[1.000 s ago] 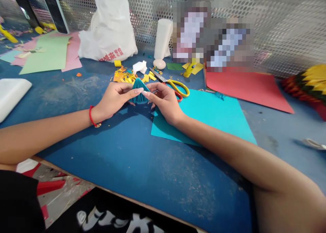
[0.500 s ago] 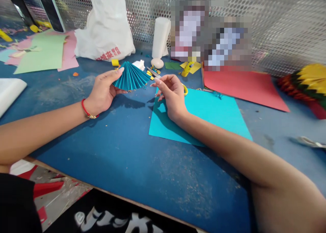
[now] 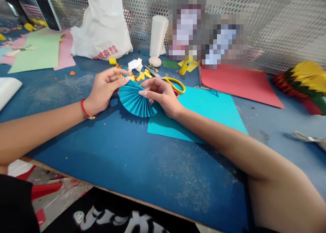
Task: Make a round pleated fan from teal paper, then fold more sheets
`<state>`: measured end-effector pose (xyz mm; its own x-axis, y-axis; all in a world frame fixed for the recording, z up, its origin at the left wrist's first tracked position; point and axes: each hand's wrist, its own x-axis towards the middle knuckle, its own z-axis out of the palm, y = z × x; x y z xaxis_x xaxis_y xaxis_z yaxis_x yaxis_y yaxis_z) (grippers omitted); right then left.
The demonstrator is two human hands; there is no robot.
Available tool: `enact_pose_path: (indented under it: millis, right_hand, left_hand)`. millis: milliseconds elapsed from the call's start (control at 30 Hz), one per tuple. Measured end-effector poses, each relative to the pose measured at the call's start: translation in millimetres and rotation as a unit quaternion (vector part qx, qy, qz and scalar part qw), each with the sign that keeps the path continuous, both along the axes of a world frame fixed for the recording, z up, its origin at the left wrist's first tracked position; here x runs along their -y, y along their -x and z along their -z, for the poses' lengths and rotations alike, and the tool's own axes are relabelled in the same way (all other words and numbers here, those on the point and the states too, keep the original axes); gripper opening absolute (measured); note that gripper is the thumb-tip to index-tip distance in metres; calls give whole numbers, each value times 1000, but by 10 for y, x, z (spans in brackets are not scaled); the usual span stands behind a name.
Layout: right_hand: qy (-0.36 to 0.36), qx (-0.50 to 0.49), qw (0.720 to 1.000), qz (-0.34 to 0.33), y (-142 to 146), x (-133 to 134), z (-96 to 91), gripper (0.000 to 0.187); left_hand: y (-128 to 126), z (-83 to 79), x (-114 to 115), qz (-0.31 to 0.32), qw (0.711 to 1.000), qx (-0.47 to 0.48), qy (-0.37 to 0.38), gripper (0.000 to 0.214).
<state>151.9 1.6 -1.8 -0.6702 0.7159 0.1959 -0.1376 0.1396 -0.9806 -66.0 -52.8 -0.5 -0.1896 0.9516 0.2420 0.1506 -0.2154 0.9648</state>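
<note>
A pleated blue paper fan (image 3: 136, 102) is held above the blue table, its folds spread in a half circle with the scalloped edge toward me. My left hand (image 3: 105, 87), with a red bracelet at the wrist, pinches its upper left side. On the upper right side, my right hand (image 3: 163, 95) grips the pleats between thumb and fingers. Just behind the right hand lie scissors (image 3: 175, 83) with yellow handles, their blades pointing to the back left. Under the right forearm is a flat turquoise paper sheet (image 3: 203, 114).
Yellow and white paper scraps (image 3: 141, 75) lie behind the fan, near a pale round stone-like object (image 3: 155, 61). A white plastic bag (image 3: 102, 29) and a white roll (image 3: 158, 36) stand at the back. Red paper (image 3: 236, 85) and a yellow-green-orange paper piece (image 3: 303, 83) are at right.
My right hand has come in from beside the fan and taken hold of its right side. The fan has opened wider and turned, its scalloped edge now lower, toward me.
</note>
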Motion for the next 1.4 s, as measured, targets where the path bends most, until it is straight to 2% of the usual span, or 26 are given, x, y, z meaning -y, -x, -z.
enact_pose_path:
  millis: [67,167,333,400,467,567,633,700,833,933,1000,1267,1400]
  right_hand:
    - [5,1,1000,-14,4,-3,2,52]
    - [16,1,1000,-18,9,-12,13,51]
    - [45,-21,999,15,13,-33,38,58]
    - [52,-30,998,27,14,-37,36,63]
    - [60,-39,997,41,16,-36,25,69]
    - [76,-46,994,57,21,-29,1,75]
    - [76,-40,995,51,28,-22,-9,68]
    - [65,-34,997,34,38,-17,-10,60]
    - [45,-36,998,30,41,-9,7,51]
    - [33,-35,997,61,18,-5,17,47]
    - [19,-34,997,67,1,-7,20,45]
    - [16,-52,991,124,7,-44,65,41]
    - [-19,-50,986,157,-5,-62,86,38]
  left_hand:
    - [4,-16,7,-6,1000,-7,-1,33]
    - [-24,-55,45,36,999,-16,-14,36]
    - [-92,-117,121,150,988,-31,-31,71]
    - [-103,-122,131,174,984,-26,-28,80]
    - [-104,-106,122,171,985,-15,-35,82]
    - [-94,-50,85,117,992,20,-38,73]
    - [-84,-11,62,78,996,51,-16,64]
    - [-82,13,52,64,996,68,7,57]
    - [-108,4,89,109,993,37,20,48]
    - [-136,-25,136,157,987,7,23,49]
    - [-147,-40,151,167,986,9,23,52]
    - [-134,-39,119,146,989,21,30,53]
    - [-116,-36,97,120,992,7,33,53]
